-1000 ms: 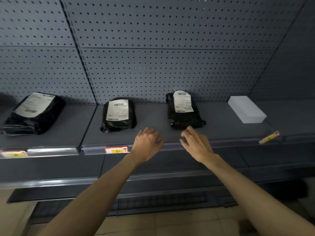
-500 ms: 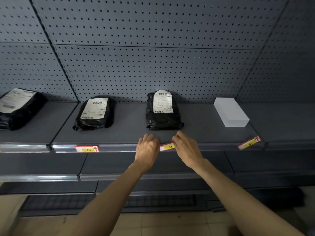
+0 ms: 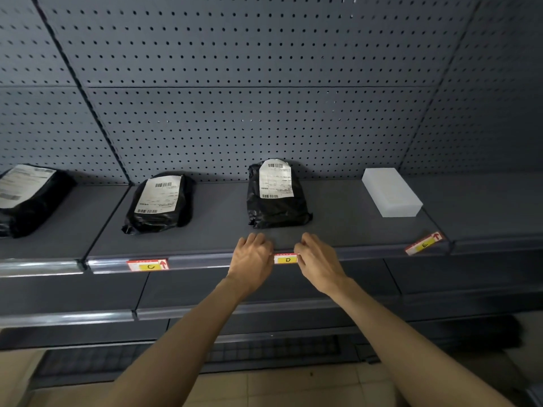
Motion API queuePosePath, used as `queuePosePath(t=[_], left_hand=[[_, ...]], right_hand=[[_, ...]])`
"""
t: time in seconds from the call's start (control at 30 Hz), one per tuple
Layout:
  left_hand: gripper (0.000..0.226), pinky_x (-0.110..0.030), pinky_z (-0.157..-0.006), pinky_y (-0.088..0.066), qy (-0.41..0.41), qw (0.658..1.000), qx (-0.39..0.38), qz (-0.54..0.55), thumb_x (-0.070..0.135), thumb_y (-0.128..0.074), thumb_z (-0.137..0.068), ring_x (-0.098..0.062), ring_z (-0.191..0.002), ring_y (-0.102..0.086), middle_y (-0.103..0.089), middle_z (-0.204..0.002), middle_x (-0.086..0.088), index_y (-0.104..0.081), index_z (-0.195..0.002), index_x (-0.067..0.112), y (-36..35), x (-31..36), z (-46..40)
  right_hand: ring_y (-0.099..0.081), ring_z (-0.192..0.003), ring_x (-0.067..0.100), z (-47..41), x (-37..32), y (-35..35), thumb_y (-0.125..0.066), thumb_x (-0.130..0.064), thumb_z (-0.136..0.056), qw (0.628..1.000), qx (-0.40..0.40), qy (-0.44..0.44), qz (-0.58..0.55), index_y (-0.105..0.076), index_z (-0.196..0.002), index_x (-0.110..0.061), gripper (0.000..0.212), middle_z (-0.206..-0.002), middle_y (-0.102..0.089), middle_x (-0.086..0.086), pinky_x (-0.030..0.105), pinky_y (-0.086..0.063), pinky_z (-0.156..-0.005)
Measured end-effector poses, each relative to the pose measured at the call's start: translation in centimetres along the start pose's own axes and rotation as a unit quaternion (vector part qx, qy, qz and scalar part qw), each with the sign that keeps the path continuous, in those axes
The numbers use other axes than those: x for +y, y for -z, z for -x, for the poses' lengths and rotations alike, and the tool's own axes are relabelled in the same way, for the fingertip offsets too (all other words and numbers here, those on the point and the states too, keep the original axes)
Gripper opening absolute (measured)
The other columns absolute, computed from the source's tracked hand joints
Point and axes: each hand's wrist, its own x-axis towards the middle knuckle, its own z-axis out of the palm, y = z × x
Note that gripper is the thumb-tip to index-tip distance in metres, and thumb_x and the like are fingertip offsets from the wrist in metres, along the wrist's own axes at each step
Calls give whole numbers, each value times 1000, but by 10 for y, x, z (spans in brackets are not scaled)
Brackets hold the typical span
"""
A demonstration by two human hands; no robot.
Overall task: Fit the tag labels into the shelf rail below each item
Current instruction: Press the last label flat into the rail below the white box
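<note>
1. The tag in the shelf rail, below the middle black parcel, bears a handwritten "D" on a yellow patch; the left hand and right hand cover its 2 ends.
2. A second tag, in the rail below the parcel to the left, reads "C" on yellow, with a red arrow at its right end.
3. A third tag, lying tilted near the white box, reads "E" and also carries a red arrow.
4. The white shipping labels on the parcels show barcodes and small print, too fine to read.
</note>
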Motion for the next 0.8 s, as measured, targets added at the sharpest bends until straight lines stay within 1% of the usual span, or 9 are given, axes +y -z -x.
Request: queuePosePath(t=[0.07,0.13,0.23,0.3,0.43,0.57,0.63,0.8], left_hand=[[21,-36,-83,-45,-4,1000,6,13,28,-52,-89,-24,-97,-55,-62,-102,-4,-64,-101,15,3,2,-4],[24,-37,-80,-46,-4,999,21,24,35,-53,-87,-24,-95,-56,-63,-98,-3,-64,-98,16,7,10,-9],[29,-39,-78,-47,-16,999,39,27,42,-55,-87,-25,-88,-58,-63,-87,-4,-65,-84,16,13,29,-22],[32,-39,-77,-47,-22,998,45,34,46,-54,-87,-25,-86,-58,-63,-84,-3,-65,-79,17,14,47,-33],[34,-39,-79,-47,-28,997,42,58,48,-52,-88,-25,-91,-58,-64,-87,-2,-65,-82,18,6,95,-58],[32,-40,-82,-47,-11,996,38,75,46,-54,-88,-27,-94,-59,-67,-89,-6,-65,-81,17,-10,156,-79],[28,-39,-82,-46,-7,996,36,85,43,-56,-87,-28,-95,-59,-67,-90,-6,-64,-81,17,-21,189,-86],[26,-39,-87,-43,-12,997,20,67,40,-54,-90,-26,-100,-57,-67,-101,-6,-65,-94,17,-48,254,-106]], right_hand=[[-57,-92,19,3,8,6,-56,-21,-93,1000,18,0,-7,-63,-102,-9,17,-102,-58,6,31,-52,-75],[-58,-90,20,8,20,13,-56,-29,-91,999,38,-4,-22,-63,-103,-9,24,-99,-61,6,33,-53,-72],[-60,-87,21,19,46,26,-55,-39,-91,998,54,-10,-16,-63,-101,-9,33,-95,-63,6,35,-54,-69],[-61,-83,22,25,68,36,-55,-42,-91,998,62,-17,-2,-64,-97,-9,35,-92,-63,6,34,-52,-66],[-61,-85,24,41,125,52,-56,-43,-90,998,53,-34,15,-64,-101,-9,37,-96,-61,8,38,-54,-67],[-60,-84,24,62,188,64,-58,-41,-90,998,42,-39,21,-63,-102,-9,34,-99,-59,8,37,-53,-66],[-60,-87,24,73,219,69,-58,-38,-90,998,33,-45,23,-64,-103,-9,33,-101,-58,8,37,-53,-67],[-60,-92,23,89,277,75,-59,-28,-92,999,24,-29,28,-61,-108,-8,26,-110,-56,9,34,-53,-72]])
